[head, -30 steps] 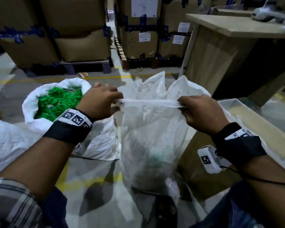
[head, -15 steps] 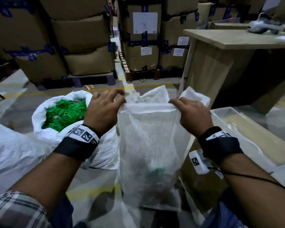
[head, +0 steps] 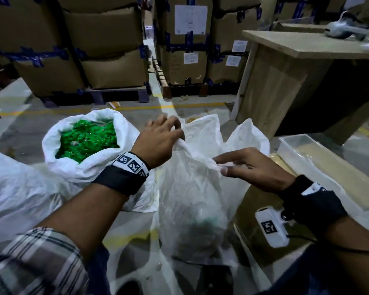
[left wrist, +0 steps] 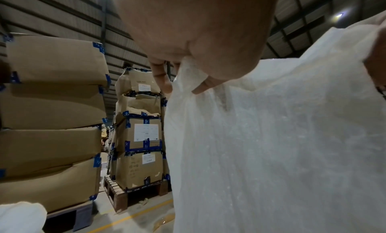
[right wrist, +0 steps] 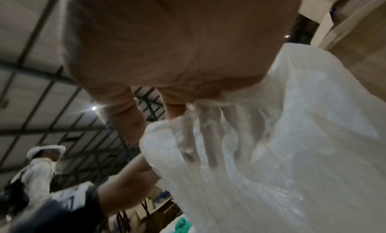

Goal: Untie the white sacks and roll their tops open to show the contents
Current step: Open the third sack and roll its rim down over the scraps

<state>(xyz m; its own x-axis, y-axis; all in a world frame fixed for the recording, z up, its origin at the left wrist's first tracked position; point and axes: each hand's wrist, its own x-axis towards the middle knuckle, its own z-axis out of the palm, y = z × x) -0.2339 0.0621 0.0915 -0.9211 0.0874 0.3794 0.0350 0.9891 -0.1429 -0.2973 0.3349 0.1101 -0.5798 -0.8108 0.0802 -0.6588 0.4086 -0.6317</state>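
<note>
A thin white sack (head: 192,188) stands on the floor before me, its top loose and open, something green dim at its bottom. My left hand (head: 158,141) pinches the near rim on the left side; the left wrist view shows the sack cloth (left wrist: 271,137) gathered under that hand (left wrist: 188,78). My right hand (head: 243,167) pinches the same rim on the right between thumb and fingers, and the right wrist view shows fingers (right wrist: 129,114) tucked into the cloth (right wrist: 261,137). To the left stands another white sack (head: 83,165), top rolled down, showing green pieces (head: 85,139).
A large white sack (head: 11,188) bulges at the far left. A wooden table (head: 303,52) stands at the right, a clear tray (head: 328,167) on a carton below it. Taped cardboard boxes (head: 107,52) on pallets line the back. A person in white (right wrist: 39,170) stands beyond.
The rim was stretched taut and level between both hands; now it has dropped and slackened, the hands sit lower with looser fingers, and the left hand is further from me than the right.
</note>
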